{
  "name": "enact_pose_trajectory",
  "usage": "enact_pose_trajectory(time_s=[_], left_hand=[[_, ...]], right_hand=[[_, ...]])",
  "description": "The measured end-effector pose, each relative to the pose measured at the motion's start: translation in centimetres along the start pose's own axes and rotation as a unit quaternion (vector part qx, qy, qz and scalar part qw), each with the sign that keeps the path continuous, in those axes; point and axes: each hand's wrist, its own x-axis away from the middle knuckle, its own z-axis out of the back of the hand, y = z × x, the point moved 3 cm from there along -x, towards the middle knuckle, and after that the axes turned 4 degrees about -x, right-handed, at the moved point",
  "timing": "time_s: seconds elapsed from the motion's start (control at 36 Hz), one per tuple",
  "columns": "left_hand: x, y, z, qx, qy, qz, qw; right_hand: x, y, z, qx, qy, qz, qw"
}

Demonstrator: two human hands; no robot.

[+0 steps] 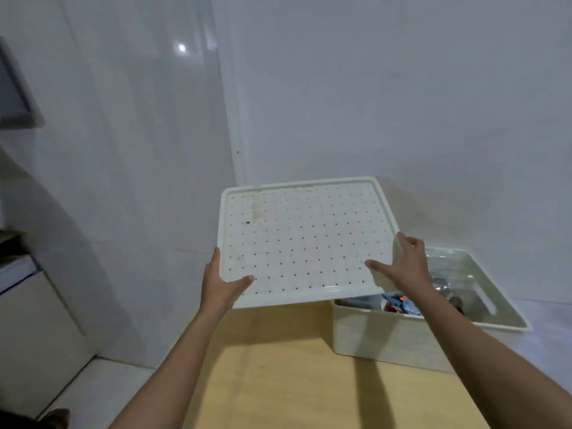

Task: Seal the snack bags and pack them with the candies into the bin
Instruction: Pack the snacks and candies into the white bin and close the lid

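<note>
**Bin packed, lid in our hands and not yet on**

The bin [402,332] stands on the wooden tabletop [278,366], against the white wall, and it serves as our landmark. Inside it we see crinkled packets [399,305], blue and red among them, near the front wall, and shiny clear wrappers [445,274] farther back; whether each bag is sealed we cannot tell, and we cannot pick out single candies. No bags or candies lie loose on the tabletop in front of the bin, so we judge the packing to be done or nearly so.

We hold the lid [303,239] in the air, up and to the left of the bin, tilted with its near edge lower, its right part overhanging the bin's left end. Our left hand [221,283] clamps the lid's near left corner, thumb on top and fingers underneath. Our right hand [402,267] grips the near right edge the same way, thumb lying across the top. What seems left is to bring the lid over the bin and press it down square.

The bin is pale cream plastic, rectangular, with rounded corners, a rolled rim, a faintly woven texture on its outer wall and a slot handle in its right end. The lid matches it: a flat, stiff panel with a raised border and a regular grid of small dark dots, lightly stained toward its far left.
</note>
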Motion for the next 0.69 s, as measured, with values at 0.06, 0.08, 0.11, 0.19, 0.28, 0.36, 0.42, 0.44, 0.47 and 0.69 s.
enact_pose_trajectory(time_s=[0.06,0.08,0.11,0.19,0.28,0.36,0.42,0.44,0.47,0.69], left_hand=[[0.3,0.8,-3.4,0.001,-0.038,-0.001,0.999],[0.6,1.2,-5.1,0.0,-0.054,-0.005,0.999],[1.0,1.7,-6.7,-0.001,-0.069,-0.012,0.998],[1.9,2.7,-11.1,-0.008,-0.112,-0.024,0.993],[2.6,3.2,-14.9,-0.014,-0.149,-0.014,0.989],[2.8,3.4,-17.9,-0.032,-0.18,-0.001,0.983],[3.0,3.5,-19.5,-0.044,-0.196,0.003,0.98],[3.0,3.5,-20.1,-0.049,-0.203,0.004,0.978],[3.0,3.5,-20.7,-0.058,-0.209,0.006,0.976],[3.3,2.1,-23.2,-0.13,-0.227,0.025,0.965]], right_hand=[[0.8,2.2,2.9,0.021,0.019,-0.026,0.999],[1.3,3.3,4.3,0.036,0.025,-0.04,0.998],[1.7,4.4,5.7,0.051,0.032,-0.053,0.997],[2.8,7.5,9.3,0.061,0.052,-0.095,0.992],[3.6,10.2,12.1,0.073,0.053,-0.125,0.988],[3.8,12.4,13.9,0.074,0.055,-0.151,0.984],[3.7,13.7,14.7,0.076,0.049,-0.167,0.982],[3.6,14.2,14.9,0.075,0.044,-0.174,0.981],[3.5,14.8,15.0,0.074,0.038,-0.181,0.98],[2.7,17.2,14.5,0.124,-0.028,-0.194,0.973]])
